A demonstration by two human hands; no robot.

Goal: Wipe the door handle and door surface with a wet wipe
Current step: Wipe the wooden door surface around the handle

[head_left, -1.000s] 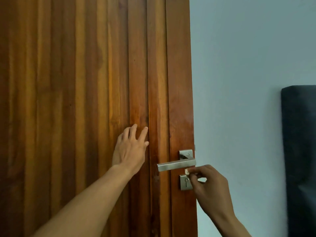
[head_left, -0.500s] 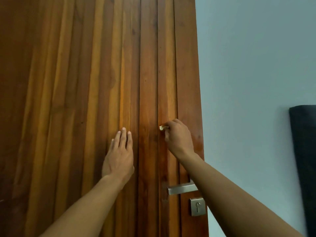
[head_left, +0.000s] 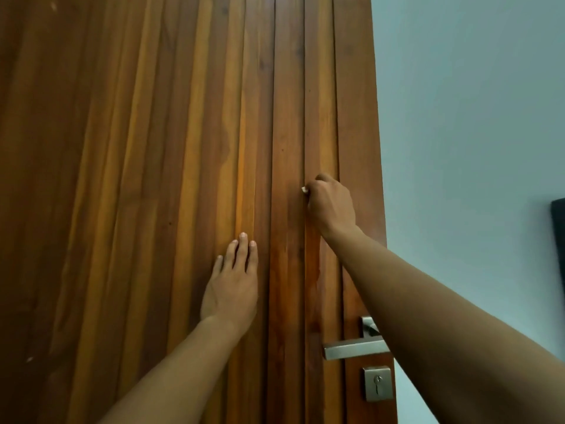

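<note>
A tall brown wooden door [head_left: 153,148] with vertical slats fills the left and middle of the view. My right hand [head_left: 331,203] is closed around a small white wet wipe [head_left: 304,189], of which only a corner shows, pressed to a slat near the door's right edge, well above the handle. My left hand [head_left: 234,283] lies flat on the door, fingers together and pointing up, lower and to the left. The metal lever handle [head_left: 351,348] is at lower right, partly hidden by my right forearm.
A square metal keyhole plate [head_left: 378,384] sits under the handle. A pale blue-grey wall [head_left: 474,117] lies to the right of the door edge. A dark object [head_left: 559,234] shows at the right border.
My right hand left the handle area and rose up the door's right slats with the wipe. My left hand stayed flat on the door and drew its fingers together. The view tilted upward.
</note>
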